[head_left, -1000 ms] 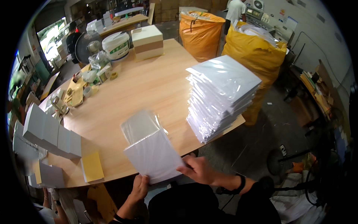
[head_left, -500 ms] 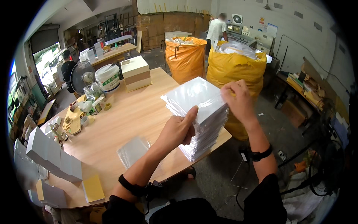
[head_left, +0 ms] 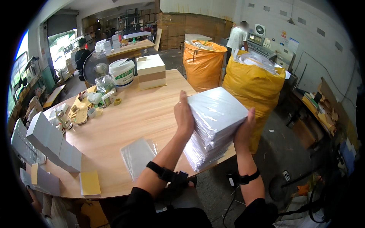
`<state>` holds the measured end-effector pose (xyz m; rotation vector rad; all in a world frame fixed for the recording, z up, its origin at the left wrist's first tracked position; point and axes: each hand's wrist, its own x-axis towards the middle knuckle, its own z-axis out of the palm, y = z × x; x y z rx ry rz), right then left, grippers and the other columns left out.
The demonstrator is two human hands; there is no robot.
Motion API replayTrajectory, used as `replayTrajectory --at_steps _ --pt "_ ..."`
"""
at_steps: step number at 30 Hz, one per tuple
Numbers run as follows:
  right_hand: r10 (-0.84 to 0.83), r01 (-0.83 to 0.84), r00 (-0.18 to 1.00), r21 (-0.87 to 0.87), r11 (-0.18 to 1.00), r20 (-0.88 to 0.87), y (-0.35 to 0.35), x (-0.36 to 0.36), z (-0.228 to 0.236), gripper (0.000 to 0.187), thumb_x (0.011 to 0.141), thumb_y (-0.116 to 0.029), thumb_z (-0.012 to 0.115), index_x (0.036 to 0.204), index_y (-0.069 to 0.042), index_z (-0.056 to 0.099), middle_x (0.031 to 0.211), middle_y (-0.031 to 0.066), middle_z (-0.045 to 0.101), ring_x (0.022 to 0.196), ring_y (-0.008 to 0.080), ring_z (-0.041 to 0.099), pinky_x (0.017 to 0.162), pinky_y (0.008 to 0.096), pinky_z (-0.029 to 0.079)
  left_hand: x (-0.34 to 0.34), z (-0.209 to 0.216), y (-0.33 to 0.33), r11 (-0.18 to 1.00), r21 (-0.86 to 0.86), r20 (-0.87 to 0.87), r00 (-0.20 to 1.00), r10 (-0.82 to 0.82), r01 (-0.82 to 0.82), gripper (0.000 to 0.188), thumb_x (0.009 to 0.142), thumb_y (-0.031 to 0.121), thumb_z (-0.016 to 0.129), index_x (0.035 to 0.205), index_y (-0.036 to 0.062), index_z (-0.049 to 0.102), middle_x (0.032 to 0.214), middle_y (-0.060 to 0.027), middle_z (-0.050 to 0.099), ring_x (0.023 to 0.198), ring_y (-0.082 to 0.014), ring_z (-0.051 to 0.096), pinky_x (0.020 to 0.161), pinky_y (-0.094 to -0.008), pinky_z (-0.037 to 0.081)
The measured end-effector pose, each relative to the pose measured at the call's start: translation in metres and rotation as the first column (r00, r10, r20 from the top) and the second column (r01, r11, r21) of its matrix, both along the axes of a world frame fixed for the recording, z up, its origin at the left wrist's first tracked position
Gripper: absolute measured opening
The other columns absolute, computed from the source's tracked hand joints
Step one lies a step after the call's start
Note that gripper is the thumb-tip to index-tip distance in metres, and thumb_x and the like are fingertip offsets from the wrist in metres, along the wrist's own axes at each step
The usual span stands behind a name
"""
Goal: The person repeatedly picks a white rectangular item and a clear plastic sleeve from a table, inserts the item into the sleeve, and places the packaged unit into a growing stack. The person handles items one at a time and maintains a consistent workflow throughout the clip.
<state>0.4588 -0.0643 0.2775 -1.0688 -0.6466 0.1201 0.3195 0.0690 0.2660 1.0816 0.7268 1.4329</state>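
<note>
A tall stack of white paper packs in shiny clear plastic wrap point(head_left: 216, 110) stands at the table's right corner. My left hand point(head_left: 184, 118) lies along its left side, fingers straight and pointing up. On the opposite side, my right hand point(head_left: 244, 131) presses against the upper right edge, its thumb side up and some fingers hidden behind the stack. The stack is held between both palms, and its lower layers look uneven. Left of my left forearm, flat clear plastic bags point(head_left: 136, 156) lie on the wooden table point(head_left: 148, 114).
White paper blocks point(head_left: 51, 138) and a yellow pad point(head_left: 90, 184) sit at the table's left. Farther back are a white bucket point(head_left: 121, 74), a box-shaped paper stack point(head_left: 151, 72) and a fan point(head_left: 96, 68). Orange point(head_left: 202, 66) and yellow sacks point(head_left: 253, 85) stand beyond the table; a person point(head_left: 237, 38) works behind.
My hands have parted from near the stack's top edge and now flank its two sides. The view has shifted slightly, moving the surroundings right in the picture.
</note>
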Motion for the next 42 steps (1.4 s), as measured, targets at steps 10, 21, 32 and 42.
replayTrajectory --at_steps 10,21,32,42 --pt "0.098 -0.098 0.995 0.027 0.995 0.001 0.002 0.059 -0.051 0.060 0.106 -0.052 0.034 0.133 -0.001 0.051 0.129 0.0115 0.055 0.117 0.0226 0.052 0.105 0.0392 0.038 0.008 -0.009 -0.001 0.970 0.242 -0.507 0.847 0.156 -0.034 0.060 0.108 0.042 0.024 0.105 -0.0029 0.064 0.090 -0.0254 0.066 0.083 -0.0428 0.061 0.079 -0.0529 0.044" --pt "-0.111 0.103 0.994 -0.231 0.968 -0.022 -0.082 0.124 -0.116 0.044 0.106 -0.043 0.046 0.116 -0.005 0.065 0.106 0.0065 0.068 0.102 0.0155 0.061 0.094 0.0303 0.043 -0.211 -0.083 0.011 0.957 0.290 -0.469 0.867 0.165 -0.025 0.036 0.099 0.029 0.061 0.122 0.0016 0.065 0.113 -0.0171 0.070 0.108 -0.0258 0.067 0.094 -0.0332 0.050" --pt "0.786 -0.302 0.617 -0.912 0.278 0.036 -0.109 -0.070 -0.235 0.039 0.090 -0.019 0.071 0.061 0.001 0.055 0.054 0.0076 0.055 0.052 0.0125 0.055 0.050 0.0304 0.041 -0.527 -0.234 -0.127 0.815 0.415 -0.870 -0.437 0.227 -0.403 0.052 0.076 0.049 0.076 0.104 0.0072 0.064 0.101 -0.0137 0.060 0.100 -0.0339 0.060 0.082 -0.0454 0.050" --pt "0.962 -0.547 0.207 -0.794 0.266 0.179 -0.003 -0.221 -0.170 0.019 0.089 -0.013 0.070 0.076 0.001 0.068 0.063 0.0119 0.065 0.058 0.0170 0.060 0.057 0.0312 0.046 -0.638 -0.240 -0.194 0.255 -0.086 -0.727 0.235 0.645 -0.963 0.035 0.095 0.030 0.059 0.105 -0.0036 0.064 0.091 -0.0226 0.069 0.086 -0.0367 0.067 0.077 -0.0447 0.052"
